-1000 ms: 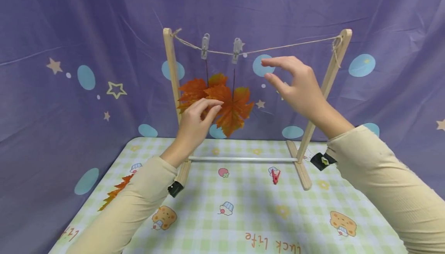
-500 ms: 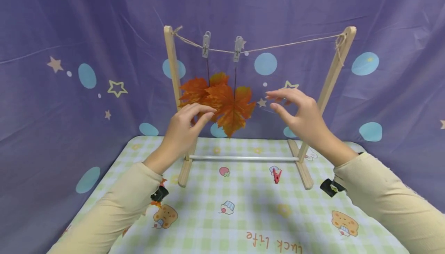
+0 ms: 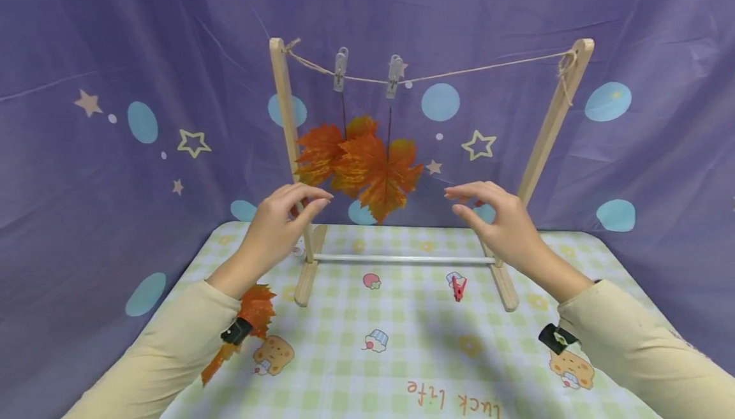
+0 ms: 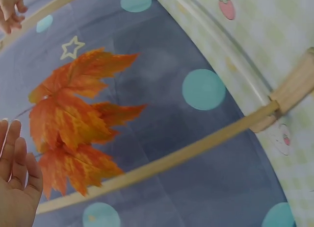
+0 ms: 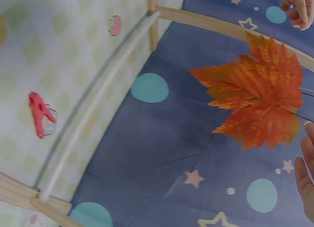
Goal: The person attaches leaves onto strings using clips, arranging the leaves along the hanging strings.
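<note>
Both hands are up in mid-air and well apart from each other, fingers loosely bent, nothing in either one. The left hand (image 3: 281, 218) is left of centre in the head view, overlapping the left post (image 3: 282, 87) and just below the leaves. The right hand (image 3: 499, 215) is right of centre, its thumb and fingertips apart, near the lower part of the right post (image 3: 548, 135).

Between and above them, two orange maple leaves hang by their stems: the front leaf (image 3: 381, 173) mid-frame, partly covering the back leaf (image 3: 318, 148) to its left. Each has a clear peg up top, the left peg (image 3: 341, 69) and the right peg (image 3: 393, 76), both clipped on the sagging string (image 3: 476, 71) across the upper middle.

Down on the checked bench (image 3: 333, 381) there's a red peg (image 3: 458, 288) right of centre, plus more orange leaf (image 3: 258, 307) lower left, half hidden by the left sleeve (image 3: 172, 342), so can't tell how many. Purple curtain (image 3: 459, 4) behind everything.
</note>
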A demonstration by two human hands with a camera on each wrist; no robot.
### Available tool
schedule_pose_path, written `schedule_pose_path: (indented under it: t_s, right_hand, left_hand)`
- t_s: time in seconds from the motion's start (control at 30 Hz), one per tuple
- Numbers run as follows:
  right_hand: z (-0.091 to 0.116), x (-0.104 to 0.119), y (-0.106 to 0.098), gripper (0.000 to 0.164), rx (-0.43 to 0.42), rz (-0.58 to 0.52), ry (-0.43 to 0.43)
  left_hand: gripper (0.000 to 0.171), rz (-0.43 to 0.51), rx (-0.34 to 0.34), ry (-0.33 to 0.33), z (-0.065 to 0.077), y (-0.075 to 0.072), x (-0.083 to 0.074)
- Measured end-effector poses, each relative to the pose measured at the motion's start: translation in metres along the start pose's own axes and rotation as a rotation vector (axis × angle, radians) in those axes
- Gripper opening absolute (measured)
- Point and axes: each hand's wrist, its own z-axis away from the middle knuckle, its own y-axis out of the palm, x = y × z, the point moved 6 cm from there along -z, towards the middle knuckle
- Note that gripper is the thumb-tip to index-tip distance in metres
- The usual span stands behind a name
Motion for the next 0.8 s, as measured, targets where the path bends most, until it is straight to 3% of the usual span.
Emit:
schedule_pose_path:
  t_s: [0.5,0.8]
  right_hand:
    - [0.040,-0.027,0.013,0.026,0.015,-0.015,0.079]
    - [0.062,-0.040,0.025,0.029,0.014,-0.027,0.010]
  left_hand:
    - [0.013,-0.098,0.048,-0.037,0.035,0.000,0.036]
    - [0.013,-0.118,0.058,-0.110,0.054,-0.001,0.063]
